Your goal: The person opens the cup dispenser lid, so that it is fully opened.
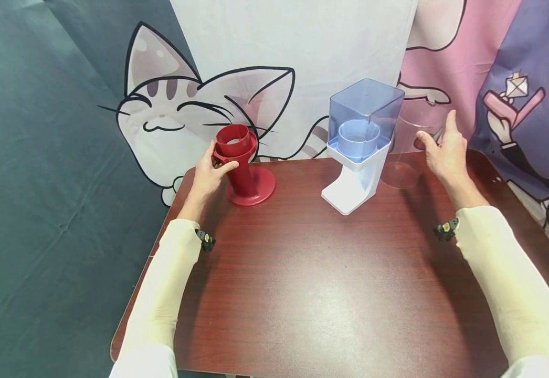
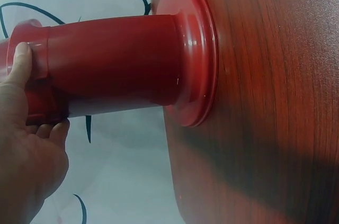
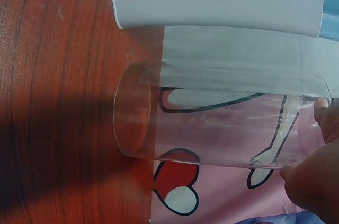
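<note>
A red tubular stand [image 1: 243, 178] with a round base and a wider collar at its top stands upright at the table's far left. My left hand [image 1: 207, 170] grips its collar, thumb on the near side and fingertips behind, as the left wrist view shows. A clear hollow cylinder [image 3: 222, 123] stands upright on the tabletop at the far right. Around its upper rim, my right hand [image 1: 446, 152] holds it between thumb and fingers. Between the hands is a white stand [image 1: 350, 189] bearing a transparent blue angular container [image 1: 366, 102] with a round ring inside.
The stands and the cylinder are near the far edge of the dark red-brown wooden table [image 1: 303, 283]. Just behind that edge hangs a cloth backdrop [image 1: 303, 42] with cartoon cat drawings. The white stand is close beside the clear cylinder.
</note>
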`<state>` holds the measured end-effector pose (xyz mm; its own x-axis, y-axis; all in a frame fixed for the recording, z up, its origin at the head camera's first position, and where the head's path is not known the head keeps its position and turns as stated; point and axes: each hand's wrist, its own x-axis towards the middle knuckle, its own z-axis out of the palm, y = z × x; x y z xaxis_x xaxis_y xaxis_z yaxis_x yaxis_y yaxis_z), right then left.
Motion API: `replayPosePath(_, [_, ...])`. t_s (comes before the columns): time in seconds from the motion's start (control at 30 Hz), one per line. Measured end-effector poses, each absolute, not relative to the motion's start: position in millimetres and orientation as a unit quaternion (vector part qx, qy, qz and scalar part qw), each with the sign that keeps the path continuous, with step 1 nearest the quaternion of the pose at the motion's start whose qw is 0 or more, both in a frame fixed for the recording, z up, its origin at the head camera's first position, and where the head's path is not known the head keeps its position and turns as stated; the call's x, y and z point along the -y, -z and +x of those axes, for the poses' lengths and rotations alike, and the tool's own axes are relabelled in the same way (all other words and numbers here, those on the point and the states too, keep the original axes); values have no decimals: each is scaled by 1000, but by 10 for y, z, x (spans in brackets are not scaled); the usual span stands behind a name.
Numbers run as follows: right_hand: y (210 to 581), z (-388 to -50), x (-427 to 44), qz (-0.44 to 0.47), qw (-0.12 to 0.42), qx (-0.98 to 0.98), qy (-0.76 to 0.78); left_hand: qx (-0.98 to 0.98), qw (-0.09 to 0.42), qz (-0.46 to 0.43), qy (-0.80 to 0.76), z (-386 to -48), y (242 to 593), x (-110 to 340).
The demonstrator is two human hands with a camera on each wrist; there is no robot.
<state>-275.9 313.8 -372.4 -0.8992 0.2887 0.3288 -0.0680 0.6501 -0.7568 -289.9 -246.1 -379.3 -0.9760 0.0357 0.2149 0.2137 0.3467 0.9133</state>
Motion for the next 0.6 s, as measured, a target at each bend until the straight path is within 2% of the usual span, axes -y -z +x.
replayPosePath(0.23, [3733,-2771,-3098,-85,243,878,-403,819,112,-81,558,-2998,3910,2476])
replayPosePath(0.6, [3735,-2797,-3048,-109,269,864,-412,848,151,-16,509,-2984,3928,2456])
